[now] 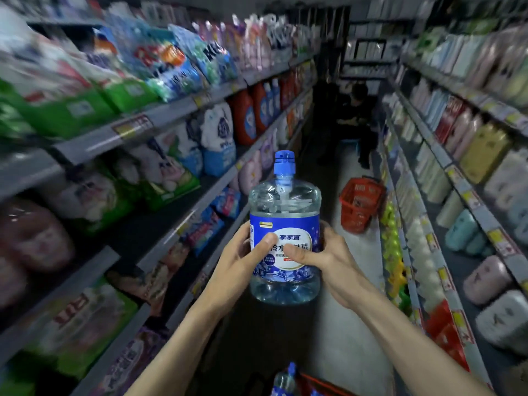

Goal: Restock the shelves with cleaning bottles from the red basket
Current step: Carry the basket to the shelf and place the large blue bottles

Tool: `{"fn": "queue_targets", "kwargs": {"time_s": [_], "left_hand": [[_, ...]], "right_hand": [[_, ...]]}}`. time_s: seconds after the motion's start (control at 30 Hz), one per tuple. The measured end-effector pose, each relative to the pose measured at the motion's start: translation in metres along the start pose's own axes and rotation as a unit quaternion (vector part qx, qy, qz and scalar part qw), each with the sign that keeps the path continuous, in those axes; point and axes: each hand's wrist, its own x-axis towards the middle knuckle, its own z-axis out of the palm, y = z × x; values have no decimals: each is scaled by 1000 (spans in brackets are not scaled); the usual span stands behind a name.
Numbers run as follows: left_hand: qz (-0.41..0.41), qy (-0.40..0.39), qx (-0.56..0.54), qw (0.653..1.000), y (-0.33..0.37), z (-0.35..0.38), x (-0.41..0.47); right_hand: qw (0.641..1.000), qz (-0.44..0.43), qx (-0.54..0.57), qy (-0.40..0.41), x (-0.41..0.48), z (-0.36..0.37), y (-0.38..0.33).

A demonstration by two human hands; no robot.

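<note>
We held the cleaning bottle (pixel 284 224) upright in mid-aisle, between the shelves on the left (pixel 160 115) and those on the right (pixel 445 167), touching neither. Our left hand (pixel 243 261) and right hand (pixel 328 258) gripped it from either side, fingers (pixel 267 241) wrapped round the blue label with both thumbs laid across its front. We judged this the carrying step: one bottle was out of the red basket (pixel 320 385) at our feet and not yet shelved. The next move called for finding the row of matching bottles and a free gap, then turning to set this one down label outward.

Much was hard to read. The left shelves were smeared by blur, so we could not tell where this product belonged. The basket was cut off by the lower edge; only its rim and the top of a second bottle (pixel 285 381) showed, and how many remained we could not say. Another red basket (pixel 361 207) leaned by the right shelves further down, its contents unclear.
</note>
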Motion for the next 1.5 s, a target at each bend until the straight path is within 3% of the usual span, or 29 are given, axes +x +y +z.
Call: {"fn": "queue_targets", "kwargs": {"time_s": [0.2,0.4,0.7,0.97,1.23,1.33,1.5], "left_hand": [[64,115,53,990,57,-26,-29],[83,265,106,955,89,-40,-95],[67,470,227,850,115,-49,-266],[49,626,279,727,156,-58,-451],[47,683,363,632,212,-84,-652],[49,693,368,618,232,-98,-713],[44,689,382,615,267,-128,-788]], "right_hand": [[991,-54,-16,-121,10,49,-51],[964,-105,-41,-241,-4,108,-68],[877,-106,-20,-467,-89,217,-51],[793,-97,30,-601,-233,340,-47],[716,-114,82,-684,-402,471,-63],[689,-122,88,-709,-453,515,-70],[677,-140,99,-716,-513,582,-76]]}}
